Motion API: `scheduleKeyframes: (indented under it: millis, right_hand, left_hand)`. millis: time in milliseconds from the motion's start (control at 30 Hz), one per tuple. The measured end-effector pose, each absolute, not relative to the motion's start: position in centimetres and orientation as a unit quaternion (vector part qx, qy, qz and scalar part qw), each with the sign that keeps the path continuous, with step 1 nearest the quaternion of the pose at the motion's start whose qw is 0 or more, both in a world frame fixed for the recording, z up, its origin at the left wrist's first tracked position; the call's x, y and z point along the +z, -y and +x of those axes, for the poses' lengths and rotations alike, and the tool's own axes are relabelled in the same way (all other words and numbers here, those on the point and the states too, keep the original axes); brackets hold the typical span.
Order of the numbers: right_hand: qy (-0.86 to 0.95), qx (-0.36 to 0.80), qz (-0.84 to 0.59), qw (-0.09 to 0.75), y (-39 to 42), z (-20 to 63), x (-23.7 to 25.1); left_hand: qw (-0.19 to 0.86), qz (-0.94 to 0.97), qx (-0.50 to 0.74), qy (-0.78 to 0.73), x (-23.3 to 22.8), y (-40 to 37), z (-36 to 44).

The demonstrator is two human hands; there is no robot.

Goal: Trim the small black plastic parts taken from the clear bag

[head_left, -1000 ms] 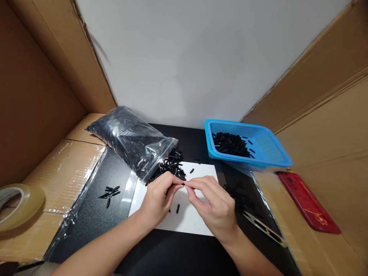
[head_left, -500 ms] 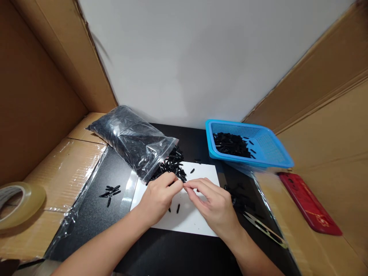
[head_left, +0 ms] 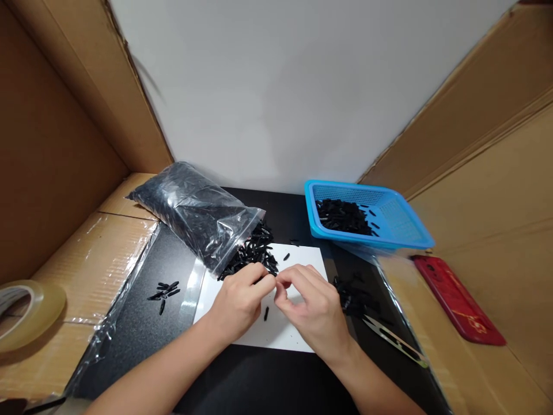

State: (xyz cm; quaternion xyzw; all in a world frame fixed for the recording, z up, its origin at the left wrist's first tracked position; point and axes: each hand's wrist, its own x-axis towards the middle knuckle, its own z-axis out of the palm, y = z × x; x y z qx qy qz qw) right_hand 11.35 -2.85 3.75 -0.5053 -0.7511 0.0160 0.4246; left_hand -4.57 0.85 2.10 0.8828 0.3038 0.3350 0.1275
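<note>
Both hands meet fingertip to fingertip over the white sheet [head_left: 298,331], and whatever they're pinching is tiny and hidden between the fingers, so I can't tell what it is, probably 1 of the little black pieces but it's not actually visible. The left hand [head_left: 239,302] is curled nearly closed with thumb and forefinger pressed together, and the right hand [head_left: 313,308] is bent the same way, its fingertips touching the left's. Just near of where they meet, 1 loose black piece [head_left: 266,313] lies on the paper between the 2 hands. Right behind the left hand there's a spilled heap of black pieces [head_left: 254,253] pouring out of the mouth of a clear plastic bag [head_left: 194,213] stuffed with the same stuff, lying on its side toward the far left. Another small cluster of pieces [head_left: 165,290] sits on the black mat [head_left: 142,314] well to the left. To the right of the right hand there's a dark scatter of pieces [head_left: 352,294] and a pair of thread snips [head_left: 395,341] lying flat. Far right is a blue basket [head_left: 401,227] with a pile of pieces in it, a red phone-looking thing [head_left: 458,300] beside it, and a tape roll [head_left: 30,314] at the left edge on the cardboard.
</note>
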Motion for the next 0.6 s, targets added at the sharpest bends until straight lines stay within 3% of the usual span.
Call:
scheduleKeyframes:
  millis: [267,467,600]
  right_hand:
    - [0.696,0.06,-0.549,0.458,2.4,12.2,3.9]
    - [0.688,0.128,-0.569,0.432,1.9,13.8,3.6]
    - [0.687,0.171,-0.539,0.456,1.8,13.9,3.4]
  left_hand:
    - [0.275,0.796,0.452,-0.295,2.7,-0.4,-4.5]
    - [0.529,0.606,0.47,-0.365,3.5,-0.6,-4.4]
    - [0.62,0.513,0.47,-0.361,3.0,-0.7,-4.3]
